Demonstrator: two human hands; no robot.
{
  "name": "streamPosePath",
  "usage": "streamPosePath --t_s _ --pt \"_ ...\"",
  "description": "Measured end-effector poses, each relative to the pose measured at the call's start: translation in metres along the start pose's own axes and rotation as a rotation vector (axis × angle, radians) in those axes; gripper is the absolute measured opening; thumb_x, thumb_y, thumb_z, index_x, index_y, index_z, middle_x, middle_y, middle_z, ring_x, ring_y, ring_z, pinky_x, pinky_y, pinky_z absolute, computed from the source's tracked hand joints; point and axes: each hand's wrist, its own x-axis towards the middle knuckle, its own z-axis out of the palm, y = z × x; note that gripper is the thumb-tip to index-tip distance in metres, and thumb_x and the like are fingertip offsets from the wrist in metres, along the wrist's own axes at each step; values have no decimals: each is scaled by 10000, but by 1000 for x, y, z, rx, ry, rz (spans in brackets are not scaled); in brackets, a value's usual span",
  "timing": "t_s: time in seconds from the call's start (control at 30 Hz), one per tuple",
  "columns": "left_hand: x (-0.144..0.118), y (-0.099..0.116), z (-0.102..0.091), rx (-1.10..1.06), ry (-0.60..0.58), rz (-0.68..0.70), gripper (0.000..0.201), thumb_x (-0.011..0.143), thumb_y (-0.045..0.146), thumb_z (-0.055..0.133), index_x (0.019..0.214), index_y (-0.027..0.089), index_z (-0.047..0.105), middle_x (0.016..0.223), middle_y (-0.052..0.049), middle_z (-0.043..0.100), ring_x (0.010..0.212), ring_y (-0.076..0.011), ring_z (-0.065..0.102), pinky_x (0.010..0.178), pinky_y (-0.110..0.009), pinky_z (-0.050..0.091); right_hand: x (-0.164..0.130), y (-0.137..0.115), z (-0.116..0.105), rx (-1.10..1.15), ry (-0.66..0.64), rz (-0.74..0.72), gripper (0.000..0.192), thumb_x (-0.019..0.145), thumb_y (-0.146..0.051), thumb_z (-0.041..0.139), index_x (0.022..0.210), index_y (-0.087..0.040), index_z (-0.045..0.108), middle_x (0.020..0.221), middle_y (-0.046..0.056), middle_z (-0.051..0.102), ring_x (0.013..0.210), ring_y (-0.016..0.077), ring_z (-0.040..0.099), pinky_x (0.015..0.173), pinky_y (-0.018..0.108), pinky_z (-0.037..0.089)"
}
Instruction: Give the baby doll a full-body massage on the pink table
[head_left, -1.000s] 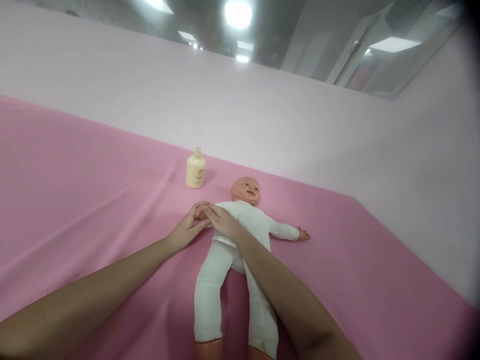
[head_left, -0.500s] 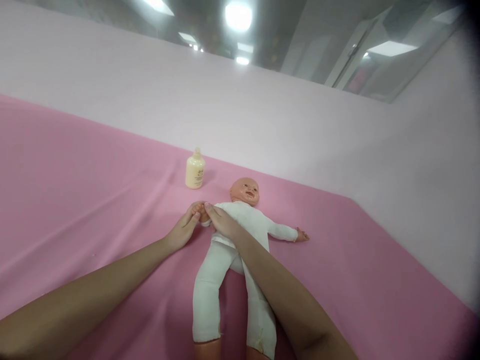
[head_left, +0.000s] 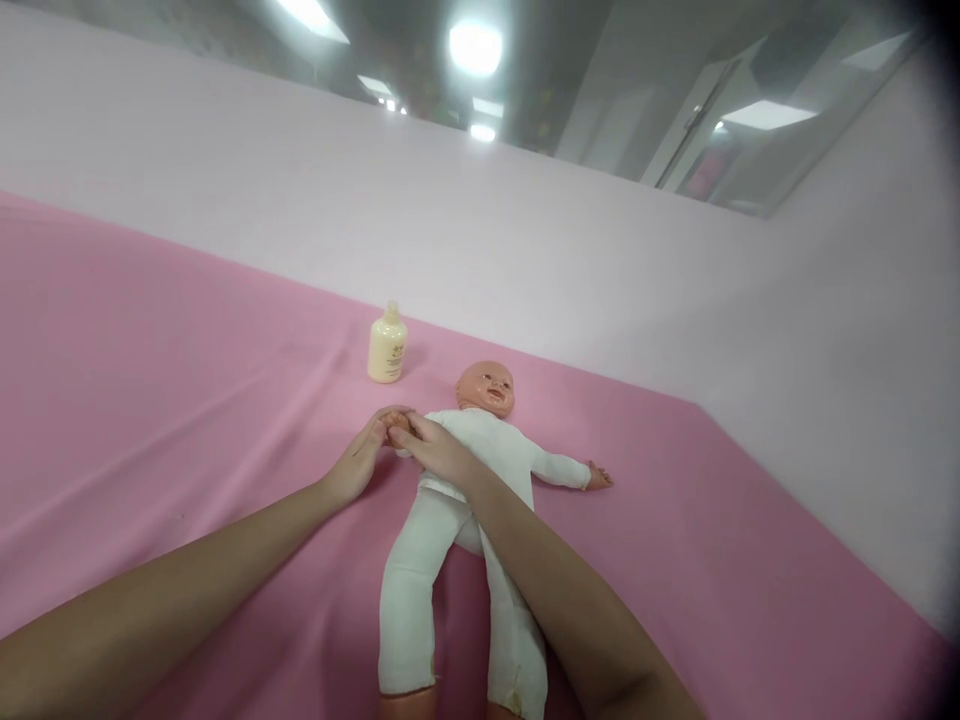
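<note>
Since a second ago little has shifted: our view has dipped slightly, and both hands stay on the doll's [head_left: 480, 455] near arm. Our left hand [head_left: 358, 463] cups the doll's small hand from the outside, fingers curled loosely around it, while our right hand [head_left: 433, 450] lies over the sleeve at the wrist, fingers closed lightly on it. We judge we are midway through rubbing or working that little hand; the next stroke calls for a gentle grip and short motion. Lying on its back on the pink sheet [head_left: 150, 380], the doll has its other arm flung out to the right. A cream bottle [head_left: 388, 345] stands upright just beyond, near the wall [head_left: 525, 250]. Open sheet lies wide to the left and right.
</note>
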Motion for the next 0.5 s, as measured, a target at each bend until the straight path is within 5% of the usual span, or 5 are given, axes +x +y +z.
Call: streamPosePath --t_s 0.23,0.5 --pt "0 5 0 -77 31 -14 532 953 583 349 1277 194 512 1302 -117 537 1205 -252 516 1028 -414 424 2 5 1 -90 -9 -71 416 873 -331 592 1264 -209 521 1181 66 632 1073 220 586 937 368 443" --pt "-1 -9 -4 -14 135 -53 538 960 574 328 1387 250 360 1406 -120 458 1194 -249 543 1036 -478 421 1 2 0 45 -72 -8 454 945 -467 473 1329 -226 489 810 -2 595 594 109 516 594 255 457"
